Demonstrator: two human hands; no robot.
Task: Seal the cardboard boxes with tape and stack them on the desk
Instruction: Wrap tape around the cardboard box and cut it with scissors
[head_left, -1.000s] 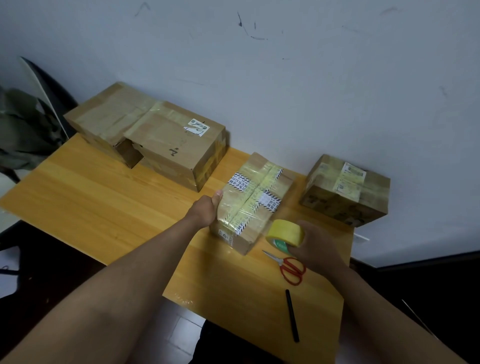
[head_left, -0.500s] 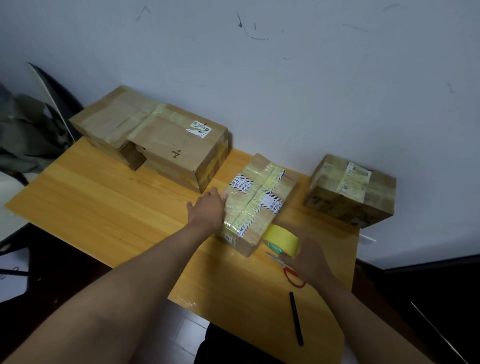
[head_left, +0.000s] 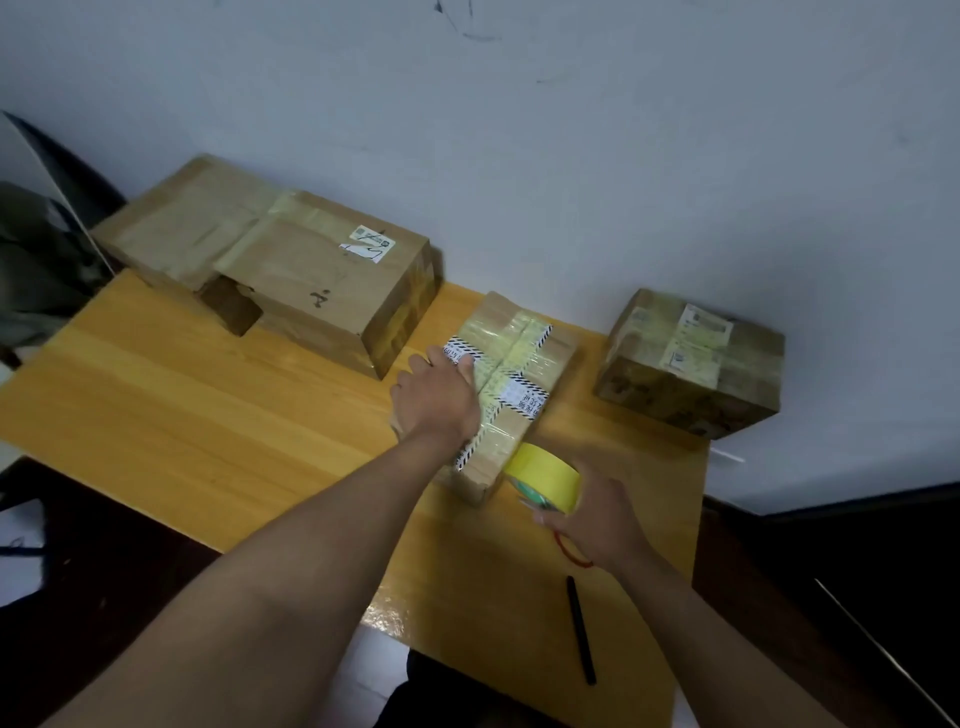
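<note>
The left hand (head_left: 436, 397) lies flat, fingers spread, on the small tape-wrapped cardboard box (head_left: 511, 384). Right hand (head_left: 597, 512) grips the yellow tape roll (head_left: 545, 475) at that box's near corner. The box sits closed on the yellow wooden desk (head_left: 208, 431) beside a white wall (head_left: 571, 156).

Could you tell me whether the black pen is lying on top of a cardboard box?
No, the black pen lies on the wooden desk.

Bare desk (head_left: 171, 415) left; boxes (head_left: 291, 275) line wall.
</note>
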